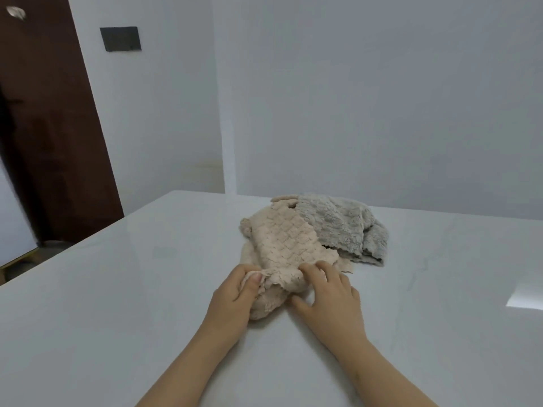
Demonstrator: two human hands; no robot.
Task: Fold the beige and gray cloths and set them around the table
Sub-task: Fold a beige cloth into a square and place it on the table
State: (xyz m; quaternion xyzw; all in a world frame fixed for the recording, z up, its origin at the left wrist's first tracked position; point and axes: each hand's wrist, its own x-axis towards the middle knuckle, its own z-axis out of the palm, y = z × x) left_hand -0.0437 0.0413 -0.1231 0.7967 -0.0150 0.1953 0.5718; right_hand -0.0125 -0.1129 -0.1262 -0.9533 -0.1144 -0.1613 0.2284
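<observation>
Pale, glossy worktop (117, 289) fills the lower part of the view, with light gray walls (367, 98) meeting in a corner behind it.

On the left hand (235, 292), the fingers (245, 271) and thumb are curled and pinch a bunched near corner of the beige cloth (285, 239), and a fold of the fabric is gathered under the palm. The right hand (330, 292) sits just beside it. Its fingers (316, 270) are bent with the tips resting on the cloth's ragged near edge, while the thumb is spread away from them toward the worktop. This hand is closed round nothing. Both forearms reach in from the bottom of the view.

Between the 2 hands, the near edge of the beige cloth is lifted and crumpled. The rest of it lies in loose, uneven layers running away from the person, its quilted square texture facing up. The gray cloth (338, 227) lies rumpled at the far right of the beige one, touching it and partly overlapping its far end, with several layers showing along its right edge. Both cloths sit near the middle of the worktop, neither one neatly folded.

At far left stands a dark brown door (50, 113), and a small dark rectangular plate (120, 39) is fixed to the wall beside it.
</observation>
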